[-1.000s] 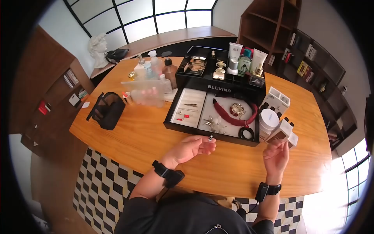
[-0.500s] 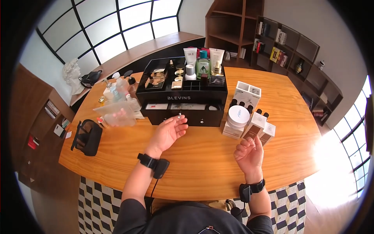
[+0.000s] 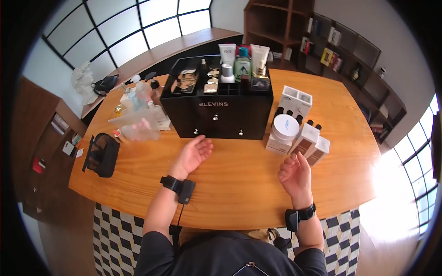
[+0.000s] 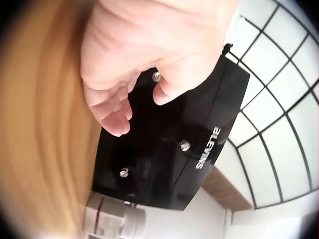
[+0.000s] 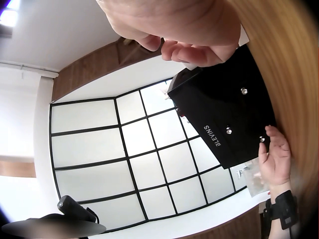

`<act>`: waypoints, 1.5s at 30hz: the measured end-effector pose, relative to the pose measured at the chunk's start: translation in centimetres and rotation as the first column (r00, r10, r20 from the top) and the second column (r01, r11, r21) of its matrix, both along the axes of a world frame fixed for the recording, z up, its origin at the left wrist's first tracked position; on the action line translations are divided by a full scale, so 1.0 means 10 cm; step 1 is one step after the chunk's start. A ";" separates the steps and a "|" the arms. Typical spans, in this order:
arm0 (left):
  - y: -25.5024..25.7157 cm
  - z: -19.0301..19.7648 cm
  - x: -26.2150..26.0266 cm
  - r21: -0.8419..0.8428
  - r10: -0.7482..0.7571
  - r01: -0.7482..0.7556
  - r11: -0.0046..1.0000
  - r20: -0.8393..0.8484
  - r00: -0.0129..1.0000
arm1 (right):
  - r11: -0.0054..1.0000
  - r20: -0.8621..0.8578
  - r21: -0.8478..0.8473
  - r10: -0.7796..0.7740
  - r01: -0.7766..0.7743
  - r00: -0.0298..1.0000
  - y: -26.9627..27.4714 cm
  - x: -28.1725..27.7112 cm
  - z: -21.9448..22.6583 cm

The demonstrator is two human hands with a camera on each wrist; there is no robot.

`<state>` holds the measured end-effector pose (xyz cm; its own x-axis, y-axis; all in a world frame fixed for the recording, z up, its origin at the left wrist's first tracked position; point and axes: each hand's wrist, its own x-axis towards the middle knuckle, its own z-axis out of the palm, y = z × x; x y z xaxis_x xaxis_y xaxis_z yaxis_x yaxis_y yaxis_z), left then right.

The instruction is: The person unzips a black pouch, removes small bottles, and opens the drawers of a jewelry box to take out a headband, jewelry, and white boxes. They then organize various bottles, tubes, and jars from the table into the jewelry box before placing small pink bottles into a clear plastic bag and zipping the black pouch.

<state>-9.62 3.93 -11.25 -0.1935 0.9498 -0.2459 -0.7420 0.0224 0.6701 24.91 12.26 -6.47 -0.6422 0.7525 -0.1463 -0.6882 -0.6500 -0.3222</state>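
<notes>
A black cosmetics organizer (image 3: 184, 108) lettered BLEVINS stands on the table, its drawers flush with the front. Three small knobs show on that front, one high in the middle (image 3: 215, 117) and two lower down. My left hand (image 3: 195, 155) hovers just in front of the lower left knob (image 3: 196, 131), fingers loosely bent, with nothing in it. In the left wrist view, the thumb and fingers are apart from each other. My right hand (image 3: 295, 174) hangs loosely curled and empty over the table, close before the white-and-brown boxes (image 3: 305, 138).
Tubes, a green bottle (image 3: 242, 68) and compacts crowd the organizer's top. A white-lidded jar (image 3: 285, 127) sits on a box to its right, near a white divided holder (image 3: 295, 100). Leftward are pump bottles, a translucent bag (image 3: 138, 125) and a black mesh pouch (image 3: 101, 154).
The jewellery drawer, pulled out a second ago, has slid fully in, followed by my left hand, which has since drawn back from the front. My right hand stays near the boxes. The head view has shifted.
</notes>
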 end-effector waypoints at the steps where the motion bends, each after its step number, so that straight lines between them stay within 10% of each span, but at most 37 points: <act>1: 0.02 -0.03 -0.04 0.005 0.010 -0.010 1.000 0.032 0.999 | 1.000 -0.007 -0.001 0.004 -0.004 1.000 -0.02 0.03 -0.02; 15: 0.19 0.02 -0.09 0.016 0.150 -0.154 0.988 0.140 0.979 | 1.000 0.191 0.012 -0.023 0.021 0.981 0.17 -0.04 -0.22; 45: -1.08 0.15 0.36 -0.124 -0.109 0.133 0.983 0.183 0.977 | 0.999 0.210 0.053 -0.011 0.000 0.978 0.15 -0.04 -0.20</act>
